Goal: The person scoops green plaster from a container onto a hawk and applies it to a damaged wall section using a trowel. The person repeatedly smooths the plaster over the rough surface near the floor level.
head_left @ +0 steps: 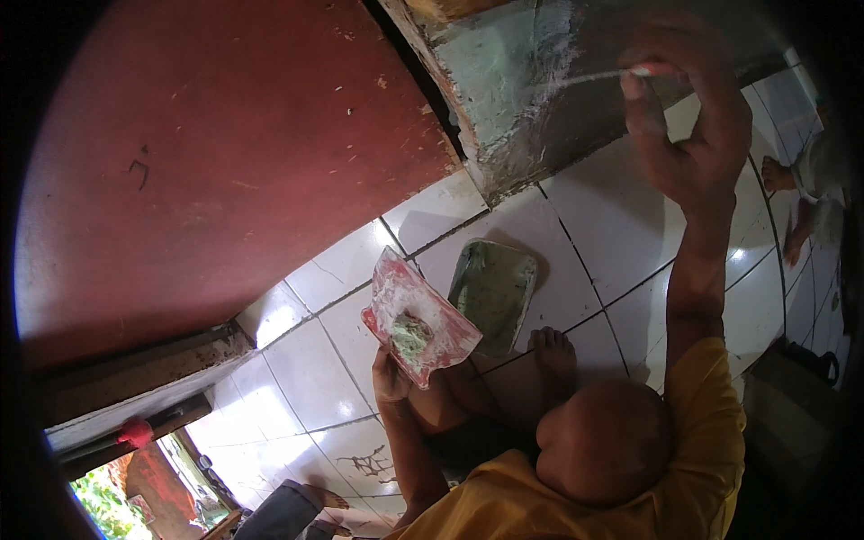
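Observation:
My left hand (390, 376) is closed on the lower edge of a red board (443, 315) smeared with dried white residue. A lump of pale green putty (411, 336) sits on the board. My right hand (693, 135) is raised at the upper right, blurred, its fingers closed round the red handle of a putty knife (650, 70). The thin blade points left, close to the patchy grey-green wall (513, 85); whether it touches is unclear. On the floor, to the right of the board, lies a rectangular tray (493, 292) stained grey-green inside.
A large red panel (225, 171) fills the upper left, beside the wall's rough edge. White tiles (603, 225) cover the floor. My bare foot (552, 353) is by the tray. Other people's feet (781, 175) show at the far right, another foot (324, 495) at the lower left.

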{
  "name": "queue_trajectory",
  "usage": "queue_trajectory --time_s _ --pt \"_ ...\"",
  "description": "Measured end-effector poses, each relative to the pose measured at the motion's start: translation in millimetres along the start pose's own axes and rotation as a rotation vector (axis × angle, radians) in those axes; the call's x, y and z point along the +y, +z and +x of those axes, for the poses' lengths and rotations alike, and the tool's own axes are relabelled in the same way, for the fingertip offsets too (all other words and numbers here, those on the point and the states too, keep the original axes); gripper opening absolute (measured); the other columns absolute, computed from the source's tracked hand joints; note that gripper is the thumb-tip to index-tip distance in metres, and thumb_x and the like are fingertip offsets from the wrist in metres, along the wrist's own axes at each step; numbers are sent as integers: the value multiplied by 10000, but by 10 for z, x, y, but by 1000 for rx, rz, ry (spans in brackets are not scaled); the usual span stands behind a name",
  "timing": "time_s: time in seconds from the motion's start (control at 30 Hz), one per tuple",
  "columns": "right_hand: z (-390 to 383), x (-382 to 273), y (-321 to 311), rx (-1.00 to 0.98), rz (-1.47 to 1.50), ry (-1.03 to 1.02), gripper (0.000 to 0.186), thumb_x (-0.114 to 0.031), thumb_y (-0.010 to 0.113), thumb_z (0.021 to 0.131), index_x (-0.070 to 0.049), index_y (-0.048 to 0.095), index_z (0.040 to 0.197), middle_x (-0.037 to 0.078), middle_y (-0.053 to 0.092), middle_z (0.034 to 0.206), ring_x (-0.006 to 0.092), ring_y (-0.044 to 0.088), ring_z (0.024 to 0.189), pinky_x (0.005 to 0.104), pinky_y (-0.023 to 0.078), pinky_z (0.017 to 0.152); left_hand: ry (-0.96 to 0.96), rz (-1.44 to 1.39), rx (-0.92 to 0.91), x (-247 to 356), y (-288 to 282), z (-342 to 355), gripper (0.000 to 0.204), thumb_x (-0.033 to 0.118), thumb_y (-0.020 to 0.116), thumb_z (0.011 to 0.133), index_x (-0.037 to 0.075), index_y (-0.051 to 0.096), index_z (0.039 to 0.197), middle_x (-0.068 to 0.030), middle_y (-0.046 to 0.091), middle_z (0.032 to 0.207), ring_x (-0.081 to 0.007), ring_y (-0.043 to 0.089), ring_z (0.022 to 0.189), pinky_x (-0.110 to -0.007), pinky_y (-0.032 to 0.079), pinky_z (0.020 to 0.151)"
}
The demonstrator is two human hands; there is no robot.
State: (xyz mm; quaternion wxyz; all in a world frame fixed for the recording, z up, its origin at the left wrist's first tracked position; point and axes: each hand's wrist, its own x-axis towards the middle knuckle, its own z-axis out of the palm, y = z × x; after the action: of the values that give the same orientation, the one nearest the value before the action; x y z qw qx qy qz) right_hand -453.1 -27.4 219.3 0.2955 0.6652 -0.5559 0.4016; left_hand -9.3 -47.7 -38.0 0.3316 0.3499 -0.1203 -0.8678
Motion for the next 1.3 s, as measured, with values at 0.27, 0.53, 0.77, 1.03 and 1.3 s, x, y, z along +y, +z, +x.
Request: queue_trajectory --time_s 0.27,0.53,0.77,1.03,1.3 --pt "-234 108 290 -228 168 61 262 6 636 610 -45 557 854 86 558 861 280 529 782 366 429 687 -4 -2 22 -8 198 0 480 199 465 897 -10 363 1316 -165 513 1243 -298 520 1132 -462 438 954" --pt "-57 182 228 -50 82 -42 224 -98 678 654 -70 561 842 78 574 784 257 546 744 365 420 668 18 49 38 12 79 -28 545 228 509 881 1 327 1341 -166 474 1284 -302 493 1163 -468 430 967" --pt "-172 130 216 -127 139 24 229 13 615 587 -53 566 801 80 558 827 242 516 740 327 425 664 8 49 8 -12 135 10 555 242 509 886 -2 316 1346 -167 463 1297 -304 496 1159 -458 425 976" --pt "-134 161 347 -23 111 23 275 23 617 585 -59 586 845 57 571 829 231 548 751 331 427 674 38 89 75 -11 65 -4 506 228 501 891 -13 364 1315 -159 506 1256 -284 518 1137 -431 434 966" --pt "-182 159 319 -90 141 2 249 8 624 595 -59 579 831 53 566 804 223 542 753 335 421 680 16 89 49 -1 65 -5 512 231 502 890 -11 359 1318 -159 502 1261 -290 519 1136 -438 438 964"
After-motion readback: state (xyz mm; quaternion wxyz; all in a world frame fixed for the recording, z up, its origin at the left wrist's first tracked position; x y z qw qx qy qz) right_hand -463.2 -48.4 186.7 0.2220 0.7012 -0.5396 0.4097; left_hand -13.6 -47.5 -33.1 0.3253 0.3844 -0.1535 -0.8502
